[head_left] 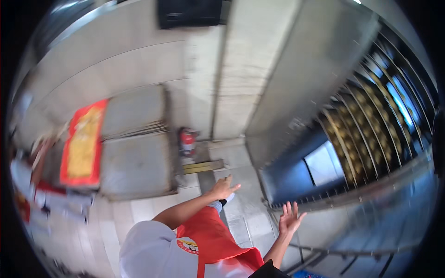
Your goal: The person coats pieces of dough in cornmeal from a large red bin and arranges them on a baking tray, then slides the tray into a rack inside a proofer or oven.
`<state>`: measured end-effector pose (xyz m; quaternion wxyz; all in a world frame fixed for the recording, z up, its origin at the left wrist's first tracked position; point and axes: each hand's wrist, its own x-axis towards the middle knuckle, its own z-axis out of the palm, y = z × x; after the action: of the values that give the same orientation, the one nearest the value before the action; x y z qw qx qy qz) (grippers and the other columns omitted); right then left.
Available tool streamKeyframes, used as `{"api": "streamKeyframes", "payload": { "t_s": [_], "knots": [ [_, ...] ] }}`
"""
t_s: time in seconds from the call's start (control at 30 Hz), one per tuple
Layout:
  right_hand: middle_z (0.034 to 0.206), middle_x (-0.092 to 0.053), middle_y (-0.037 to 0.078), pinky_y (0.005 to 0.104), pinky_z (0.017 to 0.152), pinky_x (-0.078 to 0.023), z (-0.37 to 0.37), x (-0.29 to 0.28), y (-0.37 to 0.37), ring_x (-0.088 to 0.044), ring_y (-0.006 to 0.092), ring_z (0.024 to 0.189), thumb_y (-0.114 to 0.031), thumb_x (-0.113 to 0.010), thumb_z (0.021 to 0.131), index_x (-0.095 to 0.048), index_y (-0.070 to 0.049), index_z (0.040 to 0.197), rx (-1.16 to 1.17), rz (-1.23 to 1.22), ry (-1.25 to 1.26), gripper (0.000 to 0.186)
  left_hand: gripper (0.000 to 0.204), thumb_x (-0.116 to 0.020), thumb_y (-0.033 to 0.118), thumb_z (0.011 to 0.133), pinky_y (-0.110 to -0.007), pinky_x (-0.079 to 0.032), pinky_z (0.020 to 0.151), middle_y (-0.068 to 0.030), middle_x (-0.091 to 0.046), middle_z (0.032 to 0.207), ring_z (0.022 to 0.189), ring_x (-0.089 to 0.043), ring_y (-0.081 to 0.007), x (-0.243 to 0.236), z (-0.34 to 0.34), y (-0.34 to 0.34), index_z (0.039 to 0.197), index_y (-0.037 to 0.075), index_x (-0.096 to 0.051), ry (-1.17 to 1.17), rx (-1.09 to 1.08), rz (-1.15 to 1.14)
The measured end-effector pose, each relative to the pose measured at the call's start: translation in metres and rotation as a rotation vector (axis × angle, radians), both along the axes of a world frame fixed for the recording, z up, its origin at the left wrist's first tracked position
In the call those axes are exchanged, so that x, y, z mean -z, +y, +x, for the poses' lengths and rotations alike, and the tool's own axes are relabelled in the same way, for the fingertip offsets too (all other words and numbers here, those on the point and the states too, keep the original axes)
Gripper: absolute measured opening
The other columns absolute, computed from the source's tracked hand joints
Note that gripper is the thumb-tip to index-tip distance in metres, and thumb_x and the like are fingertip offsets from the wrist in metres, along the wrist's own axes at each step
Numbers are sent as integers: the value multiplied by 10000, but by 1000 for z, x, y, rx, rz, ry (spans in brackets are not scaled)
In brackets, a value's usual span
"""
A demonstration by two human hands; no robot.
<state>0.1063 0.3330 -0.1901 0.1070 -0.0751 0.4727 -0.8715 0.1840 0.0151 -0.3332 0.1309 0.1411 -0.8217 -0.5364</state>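
My left hand (224,189) is held out in front of my red apron (208,236) over the tiled floor, its fingers apart and nothing in it. To the right, my right hand (289,221) is raised with the fingers spread, also holding nothing. It is nearest to the lower edge of a tall metal rack cabinet (315,69). Inside the cabinet, several trays of round golden-brown pieces (366,125) sit on wire shelves. Neither hand touches the cabinet.
Two stacks of metal baking trays (136,162) stand at left. Beside them is a red-edged tray (83,143) with a yellow filling, and another person (46,185) stands past it. A fire extinguisher (187,141) and a yellow bar (203,167) are by the wall.
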Motion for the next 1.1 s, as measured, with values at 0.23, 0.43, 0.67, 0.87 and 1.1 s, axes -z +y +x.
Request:
{"api": "streamKeyframes", "payload": {
  "t_s": [0.23,0.43,0.67,0.87,1.1],
  "knots": [
    [1180,-645,138,397,698,-563,336,196,-213,-661,287,973,-722,-485,872,-487,-148,1345,-324,33,-317,743,945,-617,606,851,-472,-286,1150,-279,-338,1479,1361,-341,-451,109,415,-196,1483,-20,-296,-129,-225,-250],
    [1324,-563,201,437,849,-547,228,4,-222,-615,316,1121,-661,-474,914,-408,-138,1417,-1079,272,-381,729,936,-656,593,828,-455,-298,1146,-276,-376,1462,1358,-358,-432,-86,344,-87,1468,-9,-333,-154,-431,-36],
    [1405,-486,217,479,991,-457,419,21,-377,-527,363,1236,-593,-489,946,-365,-141,1457,-1399,310,-482,693,928,-742,531,778,-489,-344,1098,-288,-433,1409,1295,-402,-466,-69,616,-263,1437,-14,-382,-64,-709,-292],
    [1459,-368,266,455,1072,-399,574,23,-530,-431,372,1306,-529,-566,937,-382,-96,1420,-1309,160,-638,673,1112,-832,500,665,-493,-365,1088,-340,-371,1418,1301,-403,-477,-84,801,-404,1481,-16,-280,-405,-996,-231],
    [1547,-148,284,491,1172,-244,688,-14,-706,-247,394,1419,-457,-671,885,-221,-8,1480,-999,358,-710,871,1339,-916,377,553,-518,-453,1011,-365,-324,1433,1282,-450,-470,-32,909,-544,1550,94,-68,-864,-728,-44]
  ]
}}
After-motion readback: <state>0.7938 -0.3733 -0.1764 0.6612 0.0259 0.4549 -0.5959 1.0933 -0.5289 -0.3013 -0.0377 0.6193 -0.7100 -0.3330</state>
